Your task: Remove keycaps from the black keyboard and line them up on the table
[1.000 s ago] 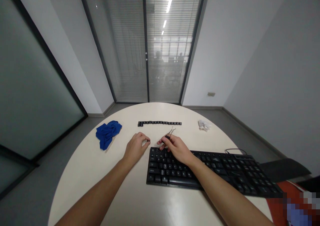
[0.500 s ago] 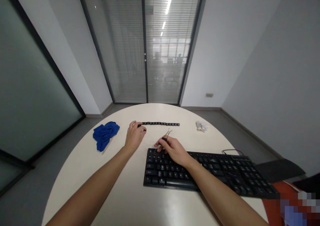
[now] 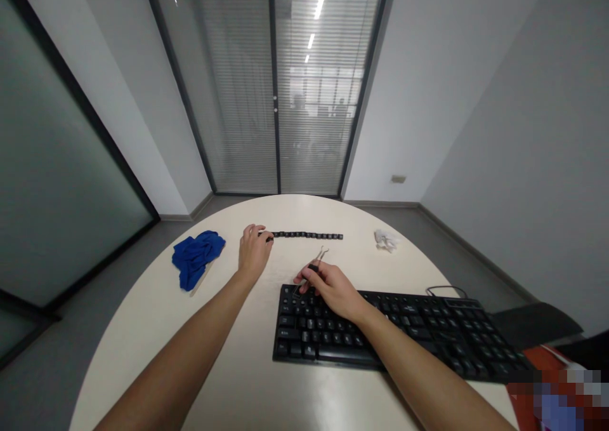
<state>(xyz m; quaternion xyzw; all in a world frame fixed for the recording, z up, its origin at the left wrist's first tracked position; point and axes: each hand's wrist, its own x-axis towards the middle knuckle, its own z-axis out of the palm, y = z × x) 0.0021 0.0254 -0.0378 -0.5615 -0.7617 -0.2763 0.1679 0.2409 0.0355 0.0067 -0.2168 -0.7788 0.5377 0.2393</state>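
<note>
A: Where is the left hand [image 3: 254,253] right now?

B: Stretched forward over the round desk [image 3: 228,367], palm down, its fingertips at the left end of the row of keycaps [image 3: 307,235]. The fingers are drawn together around that end cap, though I cannot tell whether they pinch it or only rest on it.

A: And why would the caps sit in a line like that?

B: My reading is that they are laid out in order, side by side, so each one can be found again. The row runs straight across the far part of the desk, well beyond the keyboard [image 3: 394,329].

A: What about the right hand [image 3: 333,285]?

B: It rests on the upper left corner of the keyboard, wrist low, forearm lying across the keys. Its fingers are closed on a wire keycap puller [image 3: 314,266], whose metal loops point away from the person, toward the row. Held that way, the tool looks parked rather than hooked on a key.

A: Anything else around them?

B: A crumpled blue cloth [image 3: 196,257] lies to the left of the left hand, with a thin stick partly under it. A small white wad [image 3: 386,240] sits off to the right, near the desk's far edge. The keyboard's cable [image 3: 440,287] curls behind its right half.
</note>
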